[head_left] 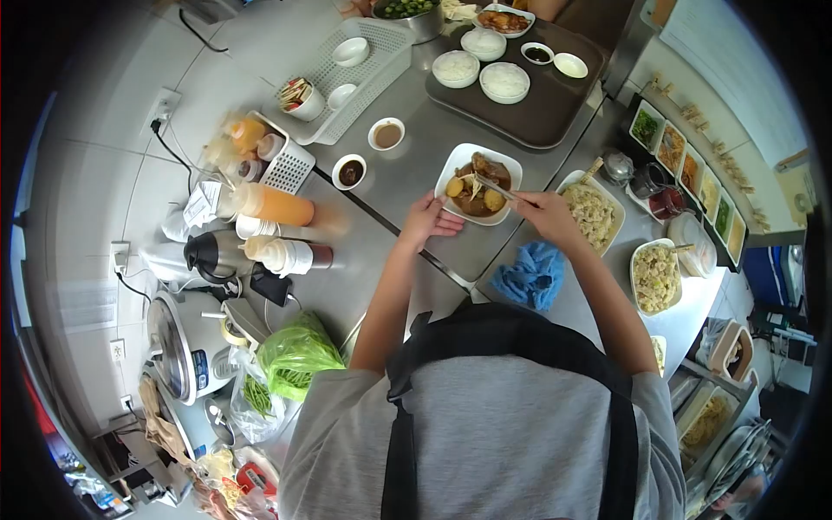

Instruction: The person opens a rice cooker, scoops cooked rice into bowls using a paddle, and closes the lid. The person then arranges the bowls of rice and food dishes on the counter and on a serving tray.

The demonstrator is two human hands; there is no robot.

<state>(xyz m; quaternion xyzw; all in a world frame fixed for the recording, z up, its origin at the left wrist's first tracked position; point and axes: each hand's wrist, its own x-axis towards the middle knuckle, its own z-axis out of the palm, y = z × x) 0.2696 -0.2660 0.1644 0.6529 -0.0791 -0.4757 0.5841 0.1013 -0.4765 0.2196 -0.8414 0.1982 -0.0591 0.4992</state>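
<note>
A square white bowl (446,186) of brown stew sits on the steel counter in front of me. Potato-like chunks, pale shreds and dark meat show in its sauce. My left hand (426,221) grips the bowl's near left rim, thumb at the edge and fingers beneath. In my right hand (548,215) is a slim metal utensil (496,185) that looks like tongs, its tip in the stew among the shreds. A crumpled blue cloth (530,276) lies just below that hand. Dishes of sauce, one dark (350,172) and one tan (386,134), stand left of the bowl.
Ahead, a brown tray (555,117) carries rice bowls and small sauce dishes. A perforated basket (381,74) holds white cups. Sauce bottles (273,205) and a green bag (299,351) line the left. On the right are salad dishes (594,217) and a garnish rack (693,178).
</note>
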